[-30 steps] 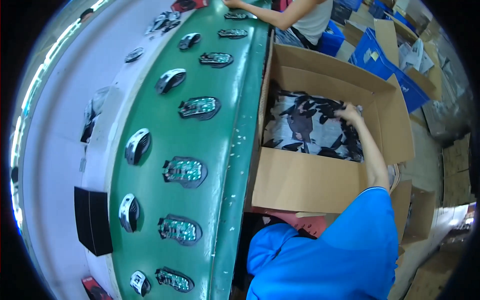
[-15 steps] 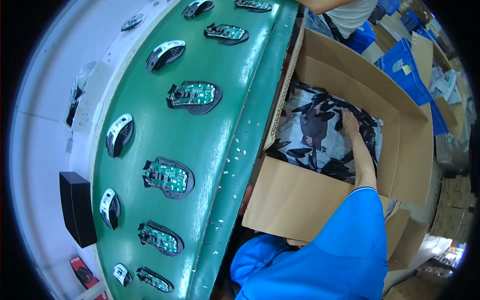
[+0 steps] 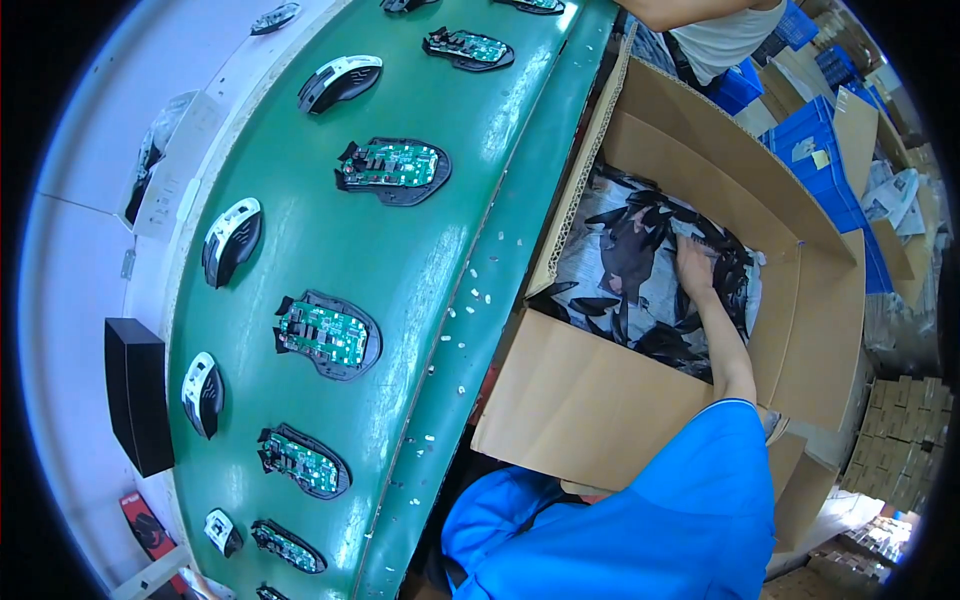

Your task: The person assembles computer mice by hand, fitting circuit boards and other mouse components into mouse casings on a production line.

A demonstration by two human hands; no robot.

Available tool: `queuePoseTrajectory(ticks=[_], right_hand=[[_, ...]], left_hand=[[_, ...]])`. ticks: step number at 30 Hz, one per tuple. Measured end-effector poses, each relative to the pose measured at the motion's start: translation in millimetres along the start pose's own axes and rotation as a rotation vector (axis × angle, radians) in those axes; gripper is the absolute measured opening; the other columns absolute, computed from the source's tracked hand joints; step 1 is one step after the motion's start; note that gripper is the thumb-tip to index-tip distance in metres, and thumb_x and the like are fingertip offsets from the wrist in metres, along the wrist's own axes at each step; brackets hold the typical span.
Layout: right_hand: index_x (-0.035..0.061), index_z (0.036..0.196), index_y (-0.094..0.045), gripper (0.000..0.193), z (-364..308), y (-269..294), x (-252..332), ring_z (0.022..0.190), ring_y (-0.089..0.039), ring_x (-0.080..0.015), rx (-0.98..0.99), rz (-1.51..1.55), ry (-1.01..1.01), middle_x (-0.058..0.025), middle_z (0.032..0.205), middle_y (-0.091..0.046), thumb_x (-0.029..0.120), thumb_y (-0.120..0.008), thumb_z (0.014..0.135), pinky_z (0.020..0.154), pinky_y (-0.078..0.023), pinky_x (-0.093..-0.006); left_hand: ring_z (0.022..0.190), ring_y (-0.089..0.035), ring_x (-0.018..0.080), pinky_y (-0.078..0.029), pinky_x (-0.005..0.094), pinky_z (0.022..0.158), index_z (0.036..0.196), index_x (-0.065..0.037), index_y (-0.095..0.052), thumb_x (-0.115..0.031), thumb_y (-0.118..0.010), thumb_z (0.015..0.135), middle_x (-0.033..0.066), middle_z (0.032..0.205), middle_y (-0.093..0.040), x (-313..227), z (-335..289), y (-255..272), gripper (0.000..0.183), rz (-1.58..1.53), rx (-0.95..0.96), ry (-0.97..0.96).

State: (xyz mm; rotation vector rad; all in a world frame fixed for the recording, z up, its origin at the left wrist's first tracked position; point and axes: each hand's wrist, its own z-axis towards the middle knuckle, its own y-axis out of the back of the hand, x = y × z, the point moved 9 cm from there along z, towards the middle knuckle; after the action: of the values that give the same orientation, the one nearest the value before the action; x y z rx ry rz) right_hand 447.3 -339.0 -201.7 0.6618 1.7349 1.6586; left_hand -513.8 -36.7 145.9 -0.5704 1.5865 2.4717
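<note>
My right hand [image 3: 694,266] is down inside a large open cardboard box [image 3: 590,395], over a layer of thin, curved black plastic pieces [image 3: 655,345]. The pieces lie scattered on a greyish-white plastic sheet [image 3: 580,240]. The fingers are bent together at the pieces, with a dark piece at their tips; how many they hold I cannot make out. My blue left sleeve [image 3: 495,515] shows at the lower edge. The left hand is hidden there, near the box's front flap.
Left of the box runs a green conveyor belt [image 3: 400,260] carrying computer mouse bases with circuit boards [image 3: 330,335] and white-and-black mouse top shells [image 3: 232,242]. A black box [image 3: 138,395] stands beyond it. Another person's arm [image 3: 680,10] is at the top; blue crates [image 3: 825,150] stand right.
My right hand has drawn back slightly across the pieces, and its fingers have gone from stretched out to bent together. The view has shifted a little.
</note>
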Motion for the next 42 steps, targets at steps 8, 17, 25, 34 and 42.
queuePoseTrajectory(ticks=[8, 17, 25, 34, 42], right_hand=[[0.003, 0.094, -0.059, 0.02, -24, 28, -104, 0.052, -0.057, -0.0131, -0.022, 1.263, -0.737, -0.0035, 0.066, -0.059, 0.022, -0.058, 0.087, 0.043, -0.046, -0.029], [0.0095, 0.107, -0.052, 0.019, -35, 416, 137, 0.059, -0.043, -0.0021, -0.348, 1.217, 0.187, 0.0015, 0.081, -0.051, 0.025, -0.05, 0.095, 0.043, -0.035, -0.0154], [-0.0011, 0.12, -0.049, 0.036, -232, 451, 565, 0.06, -0.057, -0.0128, 0.429, 0.634, 1.369, -0.0121, 0.096, -0.063, 0.008, -0.059, 0.086, 0.05, -0.044, -0.0232], [0.0044, 0.086, -0.05, 0.011, -591, 409, 785, 0.08, -0.057, -0.0226, -0.426, 0.456, 2.596, -0.0086, 0.077, -0.053, 0.01, -0.053, 0.077, 0.052, -0.052, -0.031], [0.002, 0.118, -0.047, 0.067, -615, 381, 840, 0.096, -0.054, -0.0287, 0.076, 0.181, 2.617, -0.013, 0.097, -0.052, 0.047, -0.068, 0.072, 0.079, -0.049, -0.0397]], left_hand=[[0.089, -0.057, 0.0301, -0.047, 0.0452, 0.084, 0.126, 0.002, -0.041, -0.014, -0.055, 0.086, 0.0219, 0.107, -0.056, 19, 15, 4, 0.045, -0.67, 0.117, -0.106], [0.102, -0.047, 0.025, -0.049, 0.0294, 0.074, 0.128, -0.009, -0.045, -0.028, -0.068, 0.08, 0.0151, 0.127, -0.042, 73, -38, 6, 0.057, -2.116, 0.252, 0.533], [0.064, -0.043, 0.0166, -0.035, 0.0243, 0.045, 0.128, -0.008, -0.042, -0.05, -0.049, 0.089, 0.0122, 0.101, -0.048, 65, -155, 95, 0.057, -2.113, 0.042, 0.608], [0.057, -0.04, 0.0105, -0.031, 0.0185, 0.04, 0.132, -0.007, -0.035, -0.049, -0.049, 0.089, 0.0092, 0.097, -0.047, 91, -246, 119, 0.061, -1.86, -0.162, 0.709], [0.06, -0.042, 0.0069, -0.032, 0.0177, 0.041, 0.126, -0.005, -0.038, -0.039, -0.057, 0.087, 0.005, 0.097, -0.05, 112, -259, 113, 0.055, -1.733, -0.159, 0.862]])
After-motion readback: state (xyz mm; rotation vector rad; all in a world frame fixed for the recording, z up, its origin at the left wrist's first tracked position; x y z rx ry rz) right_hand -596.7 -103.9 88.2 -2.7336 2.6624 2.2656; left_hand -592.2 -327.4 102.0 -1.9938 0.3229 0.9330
